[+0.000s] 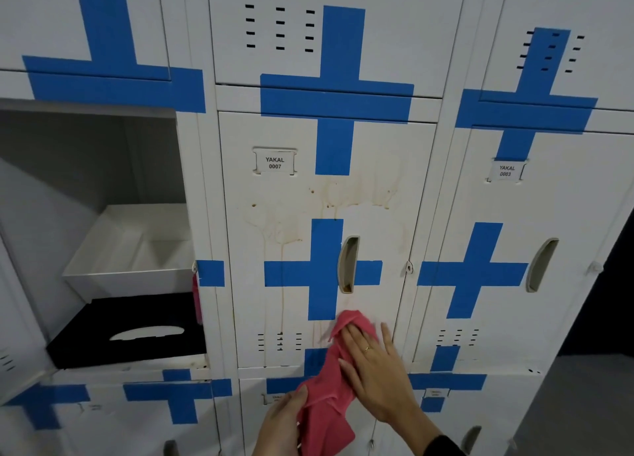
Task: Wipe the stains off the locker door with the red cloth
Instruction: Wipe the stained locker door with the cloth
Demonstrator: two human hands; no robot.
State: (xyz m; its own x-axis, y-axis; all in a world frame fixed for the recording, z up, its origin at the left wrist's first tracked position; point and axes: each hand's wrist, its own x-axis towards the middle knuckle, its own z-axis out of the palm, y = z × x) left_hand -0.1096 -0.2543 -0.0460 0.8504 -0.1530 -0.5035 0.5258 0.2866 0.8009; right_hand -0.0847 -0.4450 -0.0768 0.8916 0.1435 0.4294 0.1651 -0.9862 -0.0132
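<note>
Head cam, close up, faces fwd & slightly down at locker door (319, 195).

The locker door (319, 250) in the middle carries a small white label (274, 162) in a holder near its upper left corner, and it reads "YAKAL 0007". The door to the right (549, 215) has a similar label (506, 171), tilted in the view, with "YAKAL 0003". Small labels on the lower doors are too blurred to read.

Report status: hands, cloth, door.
Right hand flat, pressing red cloth low on locker door. Left hand holds cloth's tail. Stains remain above. Nothing blocking.
</note>
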